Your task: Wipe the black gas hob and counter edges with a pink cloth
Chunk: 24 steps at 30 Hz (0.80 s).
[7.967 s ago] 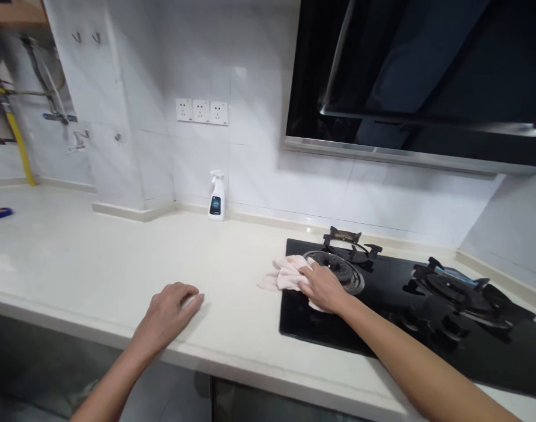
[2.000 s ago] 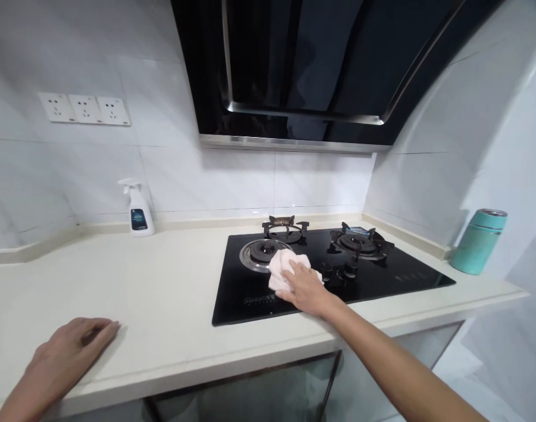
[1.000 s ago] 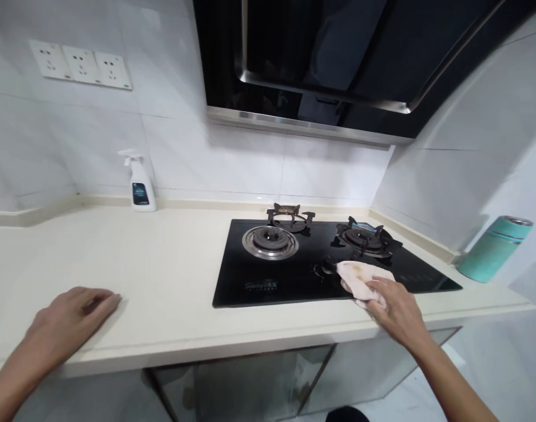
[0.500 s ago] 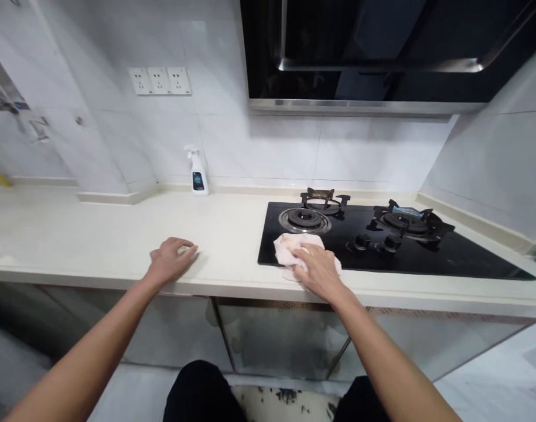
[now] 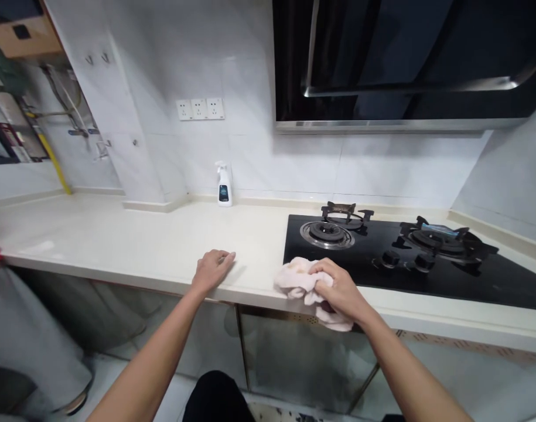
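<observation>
— What sort of place?
— A home kitchen, by the look of it.
— Shown by what?
— A black gas hob (image 5: 447, 281) with two burners (image 5: 327, 234) and knobs (image 5: 391, 258), sunk into a pale counter (image 5: 118, 234); a black hood (image 5: 403, 53) right above.
— Anything else?
— White tiles (image 5: 382, 167) all along the wall, a row of three sockets (image 5: 200, 109), a spray bottle (image 5: 224, 184) at the back of the counter, cabinets (image 5: 294, 351) underneath, bare pipes (image 5: 52, 159) at far left.

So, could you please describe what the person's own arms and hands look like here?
The left forearm and right forearm are bare, with no sleeves in view. The left hand and right hand wear no gloves, and I see no watch, bracelet or ring.
</observation>
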{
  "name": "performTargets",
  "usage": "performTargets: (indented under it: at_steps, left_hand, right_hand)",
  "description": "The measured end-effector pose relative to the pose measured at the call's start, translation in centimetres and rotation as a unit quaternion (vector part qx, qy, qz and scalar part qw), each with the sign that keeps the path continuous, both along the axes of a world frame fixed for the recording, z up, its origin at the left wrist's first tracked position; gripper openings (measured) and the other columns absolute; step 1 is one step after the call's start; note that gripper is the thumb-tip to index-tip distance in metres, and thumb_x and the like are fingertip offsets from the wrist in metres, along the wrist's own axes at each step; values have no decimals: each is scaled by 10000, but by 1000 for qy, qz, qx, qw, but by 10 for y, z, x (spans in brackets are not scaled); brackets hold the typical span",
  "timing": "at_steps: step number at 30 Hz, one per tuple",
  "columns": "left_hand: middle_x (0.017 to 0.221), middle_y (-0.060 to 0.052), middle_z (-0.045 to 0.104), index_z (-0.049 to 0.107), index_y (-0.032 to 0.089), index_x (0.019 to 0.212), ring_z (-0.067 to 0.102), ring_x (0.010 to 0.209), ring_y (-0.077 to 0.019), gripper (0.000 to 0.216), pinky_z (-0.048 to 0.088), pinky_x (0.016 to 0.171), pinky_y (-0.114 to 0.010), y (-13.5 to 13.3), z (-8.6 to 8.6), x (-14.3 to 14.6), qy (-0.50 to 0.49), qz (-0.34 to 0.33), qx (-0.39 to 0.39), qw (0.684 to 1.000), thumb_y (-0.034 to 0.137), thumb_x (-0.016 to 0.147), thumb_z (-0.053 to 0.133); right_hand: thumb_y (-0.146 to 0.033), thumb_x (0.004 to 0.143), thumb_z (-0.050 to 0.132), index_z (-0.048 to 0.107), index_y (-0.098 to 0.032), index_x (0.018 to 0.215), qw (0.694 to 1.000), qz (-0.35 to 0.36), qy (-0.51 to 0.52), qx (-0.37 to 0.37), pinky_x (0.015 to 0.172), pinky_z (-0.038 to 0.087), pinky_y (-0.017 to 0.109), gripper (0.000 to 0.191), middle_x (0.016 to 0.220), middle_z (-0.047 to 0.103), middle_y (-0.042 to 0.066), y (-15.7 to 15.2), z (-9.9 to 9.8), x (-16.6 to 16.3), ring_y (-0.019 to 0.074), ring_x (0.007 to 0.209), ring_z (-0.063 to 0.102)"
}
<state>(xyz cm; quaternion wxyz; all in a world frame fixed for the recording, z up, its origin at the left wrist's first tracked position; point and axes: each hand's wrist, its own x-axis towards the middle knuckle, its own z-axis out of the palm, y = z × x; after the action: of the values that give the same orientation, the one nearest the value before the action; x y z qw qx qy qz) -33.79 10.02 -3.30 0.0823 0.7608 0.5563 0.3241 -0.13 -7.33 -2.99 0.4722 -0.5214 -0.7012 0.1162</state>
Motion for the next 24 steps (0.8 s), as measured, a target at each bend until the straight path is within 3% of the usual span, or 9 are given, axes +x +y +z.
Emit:
performTargets:
  at_steps: [3,7,9,11,16,21,24]
  left_hand:
    - [1102,-75,766,775,231,984,655,1096,-275,538,452,970,-358,0,0,1,-13,3,-3,1000,639,937,428]
    - [1039,-81,767,756,227,919,669,1026,-269,559,476,915,-349,2,2,-2,-19,4,0,1000,660,923,402]
    - [1018,-80,769,747,225,907,677,999,-265,563,487,887,-341,5,3,-4,-18,5,2,1000,664,916,395]
    - [1002,-79,770,740,223,891,684,977,-263,554,496,862,-335,6,3,-5,-16,8,3,1000,658,908,397]
    - [1002,-80,778,735,219,874,697,947,-266,537,510,844,-331,7,5,-6,-16,21,-5,1000,647,885,411]
    - [1071,-92,783,749,218,934,696,1000,-286,499,511,874,-339,7,8,-5,-10,38,-20,999,610,866,447]
    - [1089,-96,783,749,215,925,694,1033,-296,461,505,884,-339,5,12,-2,3,37,-26,999,576,857,470]
  right_hand:
    - [-156,782,580,698,-246,977,999,9,-22,21,869,446,337,245,1049,656,19,15,5,-43,201,987,597]
    - [-252,871,646,699,-264,1062,974,6,-222,44,936,398,410,198,1165,677,41,42,0,-120,255,1094,548]
    - [-325,921,633,686,-264,1108,961,-24,-271,45,923,385,426,204,1190,672,54,50,-3,-139,271,1102,528]
    - [-355,936,629,673,-263,1121,957,-42,-284,49,897,374,417,211,1177,672,50,49,-6,-136,269,1095,519]
    - [-303,884,666,655,-245,1080,956,-86,-266,89,852,341,387,205,1132,673,37,7,-20,-60,240,1024,516]
    - [-240,867,618,664,-220,1024,940,-209,-251,102,823,324,377,166,1062,688,61,-50,-36,56,240,962,527]
    - [-265,905,581,672,-215,1023,908,-306,-276,75,839,345,380,157,1049,692,68,-83,-40,124,246,974,551]
